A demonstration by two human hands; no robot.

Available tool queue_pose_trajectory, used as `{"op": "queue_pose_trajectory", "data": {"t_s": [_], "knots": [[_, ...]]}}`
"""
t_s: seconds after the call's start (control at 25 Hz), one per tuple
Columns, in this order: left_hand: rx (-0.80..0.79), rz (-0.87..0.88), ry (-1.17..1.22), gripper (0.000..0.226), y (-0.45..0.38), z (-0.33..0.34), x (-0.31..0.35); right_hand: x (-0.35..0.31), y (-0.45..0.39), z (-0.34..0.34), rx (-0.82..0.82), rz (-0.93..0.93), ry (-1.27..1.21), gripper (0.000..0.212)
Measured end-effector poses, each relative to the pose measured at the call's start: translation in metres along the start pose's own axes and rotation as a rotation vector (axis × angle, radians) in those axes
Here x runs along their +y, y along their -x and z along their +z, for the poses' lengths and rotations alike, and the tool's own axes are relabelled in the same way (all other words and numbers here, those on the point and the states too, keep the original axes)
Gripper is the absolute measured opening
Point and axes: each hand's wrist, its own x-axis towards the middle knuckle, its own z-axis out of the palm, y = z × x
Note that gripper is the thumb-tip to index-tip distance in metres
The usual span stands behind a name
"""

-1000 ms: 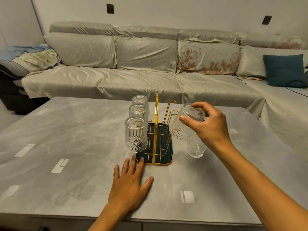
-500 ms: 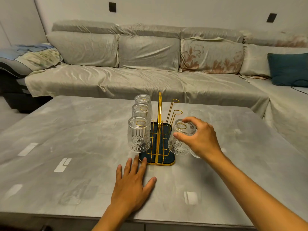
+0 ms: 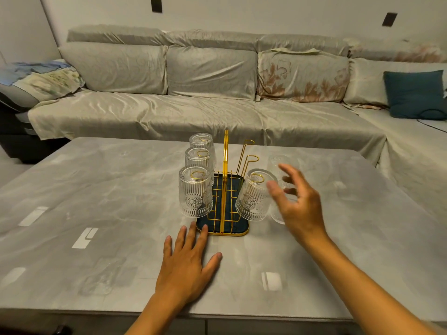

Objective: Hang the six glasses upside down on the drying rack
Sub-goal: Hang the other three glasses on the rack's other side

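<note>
A gold wire drying rack (image 3: 226, 180) with a dark blue tray stands mid-table. Three ribbed clear glasses hang upside down on its left prongs: near (image 3: 195, 192), middle (image 3: 198, 157), far (image 3: 202, 141). A fourth glass (image 3: 252, 195) hangs tilted on the near right prong. Two gold prongs behind it are bare. Two more glasses stand on the table to the right, one farther back (image 3: 280, 163) and one (image 3: 277, 215) mostly hidden by my right hand (image 3: 296, 204), which hovers with fingers spread, holding nothing. My left hand (image 3: 187, 262) lies flat on the table before the rack.
The grey marble-look table (image 3: 96, 213) has its front edge close to me. A long covered sofa (image 3: 205, 112) runs behind the table, with a dark teal cushion (image 3: 413, 94) at the right.
My right hand lowered the glass onto the near right prong, let go of it and drew back to the right with fingers apart. The left hand stayed flat.
</note>
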Motion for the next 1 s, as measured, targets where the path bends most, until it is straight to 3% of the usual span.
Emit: {"op": "queue_pose_trajectory", "data": {"t_s": [0.12, 0.2, 0.32, 0.52, 0.68, 0.84, 1.0], "knots": [[-0.001, 0.0, -0.01, 0.077, 0.0, 0.001, 0.0, 0.027, 0.013, -0.012, 0.341, 0.207, -0.138, 0.05], [-0.006, -0.007, -0.019, 0.077, 0.0, 0.001, 0.001, 0.049, 0.017, -0.012, 0.286, 0.415, -0.253, 0.067], [-0.018, -0.016, -0.023, 0.077, 0.0, 0.001, 0.001, 0.074, 0.022, -0.001, 0.034, 0.577, -0.401, 0.085], [-0.024, -0.015, -0.013, 0.078, 0.0, -0.002, 0.002, 0.084, 0.014, 0.012, -0.01, 0.555, -0.14, 0.077], [-0.038, -0.017, -0.019, 0.077, 0.0, -0.004, 0.003, 0.076, 0.002, -0.009, 0.045, 0.476, -0.117, 0.079], [-0.025, -0.008, -0.009, 0.078, 0.0, -0.003, 0.002, 0.032, -0.051, -0.058, 0.12, 0.312, -0.077, 0.086], [-0.027, -0.007, -0.004, 0.078, 0.0, -0.004, 0.002, -0.028, -0.107, -0.074, 0.122, 0.127, -0.029, 0.065]]}}
